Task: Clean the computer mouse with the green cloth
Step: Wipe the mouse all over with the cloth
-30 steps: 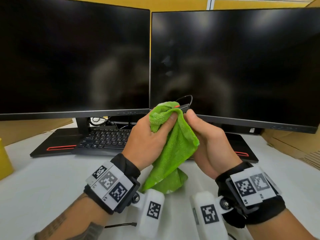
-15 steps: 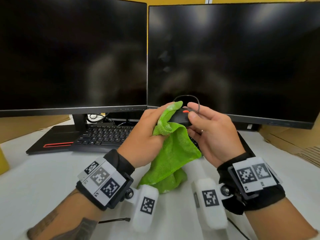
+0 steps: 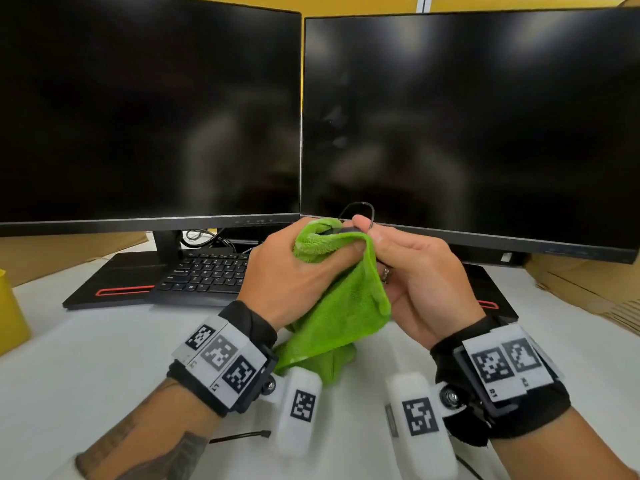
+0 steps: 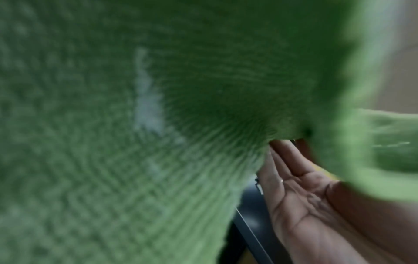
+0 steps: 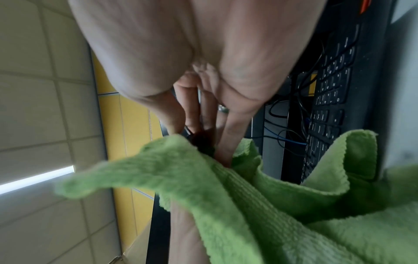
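Observation:
Both hands are raised above the desk in front of the monitors. My left hand (image 3: 304, 268) grips the green cloth (image 3: 341, 306) and has it wrapped over the black computer mouse (image 3: 346, 231), of which only a dark sliver shows. My right hand (image 3: 408, 271) holds the mouse from the right, thumb on top and fingers underneath. The mouse's cable (image 3: 360, 207) loops up behind the thumb. In the left wrist view the cloth (image 4: 158, 125) fills the frame and the right hand's palm (image 4: 300, 196) shows beside it. The right wrist view shows the fingers (image 5: 233, 135) on the dark mouse (image 5: 201, 141) at the cloth's (image 5: 248, 205) edge.
Two dark monitors (image 3: 149, 109) (image 3: 467, 126) stand close behind the hands. A black keyboard (image 3: 204, 271) lies under the left monitor on a black mat with a red stripe (image 3: 114, 289). A yellow object (image 3: 10, 313) sits at the left edge, cardboard (image 3: 588, 289) at the right.
The left hand has pulled the cloth back over the mouse, which showed its top and orange wheel half a second ago. Both hands stay raised at about the same place.

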Demonstrator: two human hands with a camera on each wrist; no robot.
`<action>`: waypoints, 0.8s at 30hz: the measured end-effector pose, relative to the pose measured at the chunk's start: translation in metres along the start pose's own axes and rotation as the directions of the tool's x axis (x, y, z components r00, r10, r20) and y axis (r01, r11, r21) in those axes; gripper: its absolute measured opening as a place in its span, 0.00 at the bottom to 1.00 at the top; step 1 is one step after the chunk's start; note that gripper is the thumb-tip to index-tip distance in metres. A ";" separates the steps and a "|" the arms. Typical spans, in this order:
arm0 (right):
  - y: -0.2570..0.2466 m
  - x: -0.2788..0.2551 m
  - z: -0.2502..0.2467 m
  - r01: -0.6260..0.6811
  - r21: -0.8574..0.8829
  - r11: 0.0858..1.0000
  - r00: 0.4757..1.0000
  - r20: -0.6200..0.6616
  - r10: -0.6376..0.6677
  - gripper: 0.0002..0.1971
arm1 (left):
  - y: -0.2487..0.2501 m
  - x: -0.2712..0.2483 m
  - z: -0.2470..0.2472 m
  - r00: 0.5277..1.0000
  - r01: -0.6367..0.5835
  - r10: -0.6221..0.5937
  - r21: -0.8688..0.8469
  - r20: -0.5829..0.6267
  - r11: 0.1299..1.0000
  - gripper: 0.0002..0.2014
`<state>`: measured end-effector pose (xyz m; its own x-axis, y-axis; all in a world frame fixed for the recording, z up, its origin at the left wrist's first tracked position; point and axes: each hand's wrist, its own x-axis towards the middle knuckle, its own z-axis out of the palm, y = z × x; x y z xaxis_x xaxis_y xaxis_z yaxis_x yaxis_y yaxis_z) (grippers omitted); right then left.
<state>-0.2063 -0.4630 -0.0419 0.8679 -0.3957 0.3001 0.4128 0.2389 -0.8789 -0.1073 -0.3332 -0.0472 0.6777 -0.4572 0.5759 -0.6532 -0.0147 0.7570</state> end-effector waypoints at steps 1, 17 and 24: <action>0.000 0.000 0.000 -0.004 0.012 1.000 1.000 0.006 0.004 0.14 | -0.001 0.001 0.000 1.000 -0.004 0.004 -0.007 -0.002 1.000 0.20; 0.007 0.000 0.000 0.021 -0.077 0.997 0.986 0.167 -0.008 0.33 | -0.015 0.006 0.003 0.997 -0.054 0.054 -0.010 0.059 0.998 0.20; 0.007 -0.001 0.000 -0.001 -0.087 0.996 0.981 0.195 0.018 0.35 | -0.013 0.006 0.003 1.000 -0.013 0.013 0.023 -0.002 1.000 0.20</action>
<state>-0.2042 -0.4604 -0.0484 0.9124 -0.2110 0.3507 0.3864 0.1612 -0.9081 -0.0959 -0.3378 -0.0544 0.6700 -0.4557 0.5860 -0.6693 -0.0293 0.7424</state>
